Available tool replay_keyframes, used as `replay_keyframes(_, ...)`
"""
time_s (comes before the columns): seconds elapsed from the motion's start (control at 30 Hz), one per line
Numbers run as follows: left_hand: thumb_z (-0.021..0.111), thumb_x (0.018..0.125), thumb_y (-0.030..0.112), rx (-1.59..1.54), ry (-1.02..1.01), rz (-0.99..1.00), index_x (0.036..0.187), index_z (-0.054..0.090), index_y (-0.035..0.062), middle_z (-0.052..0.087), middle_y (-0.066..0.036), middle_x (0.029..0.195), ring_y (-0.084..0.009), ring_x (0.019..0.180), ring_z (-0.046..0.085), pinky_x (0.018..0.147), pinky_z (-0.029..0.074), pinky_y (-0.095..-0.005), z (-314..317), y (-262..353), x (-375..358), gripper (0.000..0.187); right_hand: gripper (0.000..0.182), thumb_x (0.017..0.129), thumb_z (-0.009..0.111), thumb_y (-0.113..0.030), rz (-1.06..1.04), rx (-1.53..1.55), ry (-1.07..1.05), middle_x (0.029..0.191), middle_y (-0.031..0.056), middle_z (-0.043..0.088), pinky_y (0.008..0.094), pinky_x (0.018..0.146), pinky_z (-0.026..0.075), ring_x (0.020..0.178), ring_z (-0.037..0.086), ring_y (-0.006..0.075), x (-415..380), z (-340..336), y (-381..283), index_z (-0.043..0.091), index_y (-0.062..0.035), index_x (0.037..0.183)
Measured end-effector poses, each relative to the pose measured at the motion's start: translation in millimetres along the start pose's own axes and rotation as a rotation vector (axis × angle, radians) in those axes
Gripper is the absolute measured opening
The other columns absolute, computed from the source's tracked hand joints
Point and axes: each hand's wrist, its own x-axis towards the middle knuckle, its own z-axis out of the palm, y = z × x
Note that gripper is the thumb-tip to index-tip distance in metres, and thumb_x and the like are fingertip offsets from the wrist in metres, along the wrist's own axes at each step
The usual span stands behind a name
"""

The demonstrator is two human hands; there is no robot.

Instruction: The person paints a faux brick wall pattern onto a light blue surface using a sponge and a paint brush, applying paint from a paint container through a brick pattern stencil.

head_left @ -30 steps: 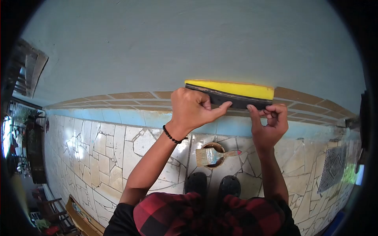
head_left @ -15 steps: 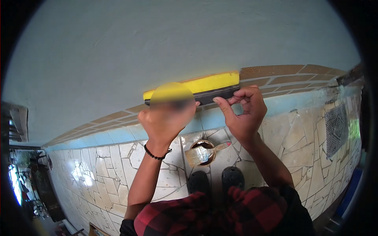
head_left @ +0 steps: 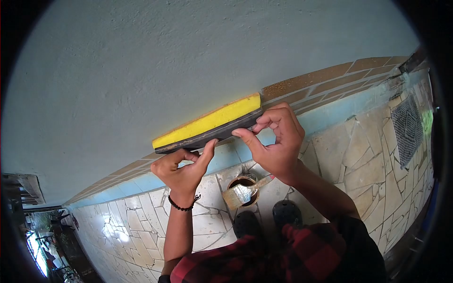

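Note:
A long yellow sponge block [head_left: 210,121] with a black backing lies tilted along the grey-painted wall, its yellow edge smudged brown. My left hand [head_left: 181,170] grips the backing near its left end, thumb up against it. Close to the right end, my right hand [head_left: 278,141] pinches the same backing between thumb and fingers. Brown brick shapes [head_left: 330,84] with pale joint lines run along the wall on both sides of the block. Whether the sponge's far face touches the wall is hidden.
On the floor by my feet, a paintbrush [head_left: 239,194] rests across a round can [head_left: 255,180] of dark liquid. A light blue strip [head_left: 325,113] edges the wall's base above the broken-tile floor [head_left: 349,146]. A grey mat [head_left: 406,129] lies at right.
The view has tilted, and the sponge block now slants more, appearing farther left. My left thumb and fingers now show plainly. Both hands keep hold of the backing.

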Motion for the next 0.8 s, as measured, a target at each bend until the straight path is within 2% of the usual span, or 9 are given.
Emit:
replay_keyframes(0.1,0.099,0.059,0.038,0.02,0.0,-0.017,0.043,0.055,0.0185,0.05,0.009,0.041,-0.0084,0.037,0.043,0.06,0.025,-0.029,1.6,1.5,0.4,0.051,0.041,0.071,0.092,-0.008,-0.006,-0.005,0.008,0.085,0.0049,0.055,0.0252,0.059,0.049,0.068,0.058,0.0113,0.8,2.3,2.8,0.057,-0.0053,0.092)
replay_keyframes(0.2,0.098,0.064,0.031,-0.018,-0.019,0.051,0.044,0.062,0.0107,0.054,0.002,0.04,-0.0091,0.037,0.053,0.042,0.032,-0.0207,0.1,3.3,6.7,0.046,0.042,0.071,0.092,-0.008,-0.007,-0.018,0.018,0.084,0.0046,0.055,0.0268,0.06,0.048,0.069,0.057,0.0133,-0.1,4.4,6.1,0.056,-0.006,0.092)
replay_keyframes(0.57,0.099,0.064,0.034,-0.049,0.017,0.051,0.042,0.059,0.0094,0.051,0.001,0.039,-0.01,0.035,0.049,0.042,0.033,-0.0218,2.7,2.7,11.1,0.051,0.043,0.07,0.093,-0.011,-0.013,-0.039,0.046,0.082,0.0038,0.055,0.0285,0.06,0.048,0.071,0.057,0.0149,-0.7,9.0,10.8,0.055,-0.0076,0.091)
replay_keyframes(0.8,0.096,0.068,0.038,-0.055,0.045,0.016,0.042,0.056,0.0092,0.045,0.0,0.037,-0.0137,0.032,0.041,0.039,0.03,-0.0241,6.5,1.4,11.1,0.055,0.041,0.074,0.092,-0.009,-0.013,-0.023,0.062,0.087,0.0038,0.055,0.0242,0.059,0.047,0.07,0.055,0.0104,-0.4,12.8,7.3,0.055,-0.0064,0.091)
